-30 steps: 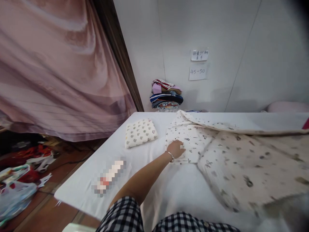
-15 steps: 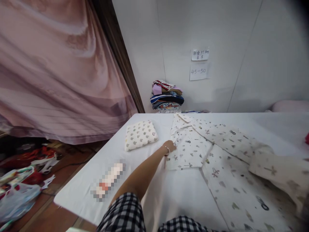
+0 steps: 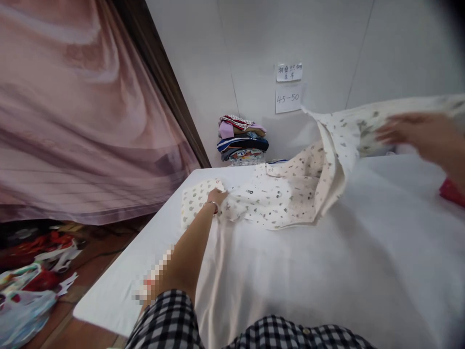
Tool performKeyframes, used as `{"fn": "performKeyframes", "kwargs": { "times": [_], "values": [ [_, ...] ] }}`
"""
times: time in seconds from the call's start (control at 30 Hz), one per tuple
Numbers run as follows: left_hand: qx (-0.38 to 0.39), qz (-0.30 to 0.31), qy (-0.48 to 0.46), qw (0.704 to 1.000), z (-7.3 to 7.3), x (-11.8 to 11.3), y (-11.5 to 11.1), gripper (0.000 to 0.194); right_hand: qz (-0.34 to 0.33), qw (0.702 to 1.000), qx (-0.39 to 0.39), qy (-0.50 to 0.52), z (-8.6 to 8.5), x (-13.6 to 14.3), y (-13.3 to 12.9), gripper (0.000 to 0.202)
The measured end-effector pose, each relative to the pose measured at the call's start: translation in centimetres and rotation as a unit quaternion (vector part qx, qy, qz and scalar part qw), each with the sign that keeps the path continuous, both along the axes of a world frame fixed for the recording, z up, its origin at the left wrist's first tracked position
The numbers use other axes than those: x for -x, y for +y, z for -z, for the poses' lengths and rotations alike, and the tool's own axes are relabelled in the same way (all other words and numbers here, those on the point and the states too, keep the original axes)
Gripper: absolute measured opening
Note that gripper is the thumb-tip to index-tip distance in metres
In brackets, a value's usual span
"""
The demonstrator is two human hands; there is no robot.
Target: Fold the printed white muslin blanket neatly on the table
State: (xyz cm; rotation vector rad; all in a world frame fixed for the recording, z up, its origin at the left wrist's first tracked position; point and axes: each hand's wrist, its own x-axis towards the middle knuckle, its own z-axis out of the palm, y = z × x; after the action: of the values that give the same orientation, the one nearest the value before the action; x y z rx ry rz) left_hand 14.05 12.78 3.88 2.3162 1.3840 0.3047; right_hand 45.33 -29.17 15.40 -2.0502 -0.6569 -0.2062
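Observation:
A white cloth with small printed figures (image 3: 272, 201) lies partly on the white-covered table, its right part lifted and folded over in the air. My left hand (image 3: 218, 197) grips the cloth's left edge, close beside a folded cloth with grey-green prints (image 3: 196, 198). At the upper right, my right hand (image 3: 410, 131) is raised against the lifted part of the printed cloth; its fingers are blurred, and whether they pinch the fabric is unclear. Under my left forearm lies a pixelated object (image 3: 148, 285), partly hidden.
A stack of folded clothes (image 3: 242, 140) stands behind the table's far edge (image 3: 232, 168). Two paper signs (image 3: 288, 98) are on the wall. A pink curtain (image 3: 80, 121) hangs at left, plastic bags (image 3: 25, 310) lie on the floor, and something red (image 3: 452, 191) is at right.
The printed cloth's right part has risen off the table and swung back. My left hand has shifted left with its edge, towards the folded cloth. My right hand has come into view.

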Motion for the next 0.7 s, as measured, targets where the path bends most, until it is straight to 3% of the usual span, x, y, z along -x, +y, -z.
{"fn": "performKeyframes", "kwargs": {
  "times": [0.1,0.13,0.2,0.27,0.33,0.4,0.5,0.7],
  "values": [
    [-0.019,0.011,0.021,1.000,1.2,1.7,-0.2,0.026,-0.092,0.984,0.036,0.148,5.1,2.0,1.5,0.038],
    [-0.029,0.016,0.024,0.999,1.4,1.8,-0.6,0.028,-0.132,0.973,0.083,0.170,7.1,3.0,2.0,0.034],
    [-0.067,0.044,0.029,0.996,1.8,1.4,-2.1,0.032,-0.162,0.964,0.122,0.170,10.6,4.8,2.9,0.029],
    [-0.114,0.118,0.030,0.986,2.4,0.4,-4.6,0.029,-0.168,0.968,0.131,0.130,12.7,6.3,4.1,0.028],
    [-0.129,0.229,0.028,0.964,3.3,-1.0,-8.0,0.025,-0.187,0.969,0.142,0.075,13.8,7.5,5.7,0.029],
    [-0.093,0.313,0.027,0.945,4.6,-2.4,-11.5,0.026,-0.232,0.955,0.182,0.024,14.3,8.6,7.6,0.031],
    [-0.036,0.356,0.050,0.933,6.3,-4.2,-16.2,0.031,-0.258,0.925,0.278,-0.009,15.2,10.1,10.1,0.040],
    [-0.006,0.414,0.032,0.910,7.6,-6.1,-22.2,0.028,-0.158,0.916,0.361,0.074,17.0,11.3,12.0,0.067]
  ]
}}
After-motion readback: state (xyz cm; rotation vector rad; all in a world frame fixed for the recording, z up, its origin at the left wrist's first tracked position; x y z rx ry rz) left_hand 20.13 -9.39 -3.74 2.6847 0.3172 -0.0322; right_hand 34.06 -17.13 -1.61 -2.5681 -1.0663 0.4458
